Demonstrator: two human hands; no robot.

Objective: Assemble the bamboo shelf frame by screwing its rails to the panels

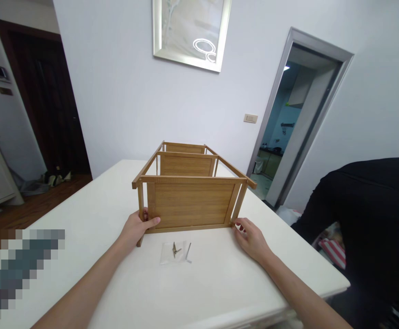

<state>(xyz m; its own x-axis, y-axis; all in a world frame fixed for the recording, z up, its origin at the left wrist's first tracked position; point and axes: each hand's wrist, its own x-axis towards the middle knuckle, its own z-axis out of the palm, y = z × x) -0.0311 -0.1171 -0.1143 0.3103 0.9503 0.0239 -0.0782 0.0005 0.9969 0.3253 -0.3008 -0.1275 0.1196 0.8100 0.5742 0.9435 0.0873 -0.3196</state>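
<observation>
A brown wooden shelf rack (192,203) lies on its side on the white table, its slatless panels standing upright one behind another. At its lower left corner, my left hand (138,227) is closed around the side post, thumb pressed flat on the near panel. My right hand (250,235) is at the lower right corner with its fingers bent in against the frame; its fingertips are partly hidden. Between my hands, closer to me, lies a clear plastic bag (167,254) with several brass-coloured screws (175,249) on it. An L-shaped hex key (188,254) rests at the bag's right edge.
The white table (220,283) reaches back to a wall. To the right is a dark, black-covered shape (374,205) beside the table edge. An open doorway (278,123) is at the right back. A pixelated patch (14,274) covers the left side.
</observation>
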